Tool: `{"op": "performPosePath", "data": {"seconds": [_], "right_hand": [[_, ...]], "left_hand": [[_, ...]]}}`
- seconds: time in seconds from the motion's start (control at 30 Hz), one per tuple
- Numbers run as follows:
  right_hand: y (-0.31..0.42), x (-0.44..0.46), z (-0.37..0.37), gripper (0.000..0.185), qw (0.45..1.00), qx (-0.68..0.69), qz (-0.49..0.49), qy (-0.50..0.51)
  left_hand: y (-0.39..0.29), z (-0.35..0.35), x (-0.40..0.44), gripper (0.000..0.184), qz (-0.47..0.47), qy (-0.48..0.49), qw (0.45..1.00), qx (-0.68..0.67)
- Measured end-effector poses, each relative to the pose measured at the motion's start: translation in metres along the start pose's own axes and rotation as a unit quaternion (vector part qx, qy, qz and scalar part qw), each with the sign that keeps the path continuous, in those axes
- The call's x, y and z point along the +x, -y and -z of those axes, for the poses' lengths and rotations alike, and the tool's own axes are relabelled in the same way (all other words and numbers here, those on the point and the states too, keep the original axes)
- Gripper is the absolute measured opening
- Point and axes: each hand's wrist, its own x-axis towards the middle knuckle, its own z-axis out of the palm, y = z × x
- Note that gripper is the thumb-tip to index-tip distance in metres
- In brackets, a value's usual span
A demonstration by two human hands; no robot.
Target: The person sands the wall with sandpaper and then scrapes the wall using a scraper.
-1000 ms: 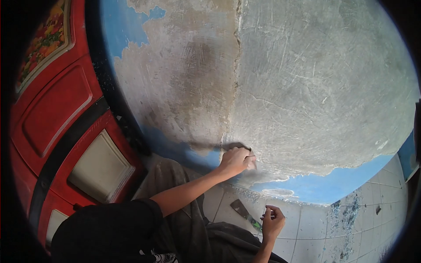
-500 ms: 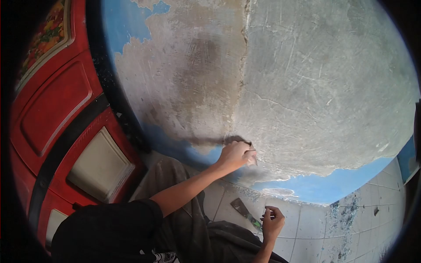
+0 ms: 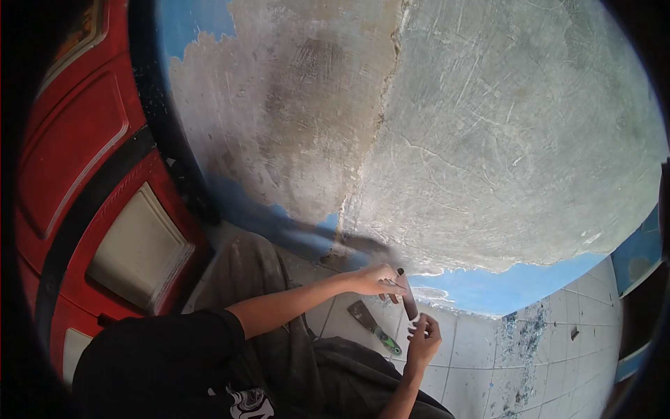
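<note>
A brown strip of sandpaper (image 3: 410,302) with a pale edge is stretched between my two hands, just off the foot of the wall. My left hand (image 3: 380,281) pinches its upper end. At the lower end, the fingers of my right hand (image 3: 424,341) are closed on it. A scraper (image 3: 375,328) with a wide blade and a green and black handle lies on the floor tiles beside my right hand. In front of me is the wall (image 3: 460,153), scraped to bare grey plaster, with blue paint (image 3: 516,283) left along its bottom.
A red door (image 3: 77,150) with raised panels stands at the left, beside a dark frame (image 3: 157,91). Paint flakes (image 3: 520,349) are scattered over the white tiled floor (image 3: 471,342). A rough crack (image 3: 384,98) runs down the wall.
My left hand has come off the wall and down with the sandpaper. My right hand has closed on the other end, and the strip is now opened out. The scraper's handle shows fully.
</note>
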Motion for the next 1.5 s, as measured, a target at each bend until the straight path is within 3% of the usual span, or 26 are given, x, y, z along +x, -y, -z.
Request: {"op": "performPosePath", "data": {"seconds": [0.17,0.2,0.27,0.4,0.5,0.6,0.9,1.23,1.43,1.5], "right_hand": [[0.021,-0.005,0.005,0.039,0.981,0.149,-0.114,0.046],[0.019,-0.005,0.005,0.039,0.981,0.146,-0.115,0.048],[0.011,-0.004,0.004,0.038,0.976,0.136,-0.062,0.161],[0.019,-0.009,0.004,0.030,0.971,0.137,-0.062,0.187],[0.005,-0.003,0.004,0.026,0.984,0.106,-0.017,0.143],[0.011,-0.004,0.004,0.024,0.987,0.127,-0.039,0.088],[0.008,-0.004,0.004,0.026,0.982,0.152,-0.046,0.101],[0.002,-0.003,0.004,0.023,0.989,0.127,-0.020,0.070],[0.008,-0.006,0.004,0.024,0.994,0.095,-0.006,0.048],[0.005,-0.005,0.005,0.023,0.996,0.077,0.008,0.054]], "left_hand": [[-0.015,-0.004,-0.003,0.030,0.011,0.045,0.994,-0.103],[-0.016,-0.004,-0.004,0.030,0.011,0.053,0.994,-0.100],[-0.008,-0.004,-0.001,0.027,0.015,0.064,0.992,-0.109],[0.000,-0.007,0.004,0.022,0.015,0.093,0.990,-0.101],[0.000,-0.014,0.004,0.025,0.000,0.046,0.987,-0.152],[-0.005,-0.012,0.003,0.026,0.030,0.042,0.990,-0.135],[0.000,-0.012,0.006,0.024,0.011,0.060,0.996,-0.072],[0.016,-0.024,0.015,0.019,-0.012,0.086,0.992,-0.089],[0.009,-0.028,0.011,0.030,-0.030,0.069,0.995,-0.072],[0.007,-0.028,0.009,0.037,0.008,0.083,0.992,-0.093]]}}
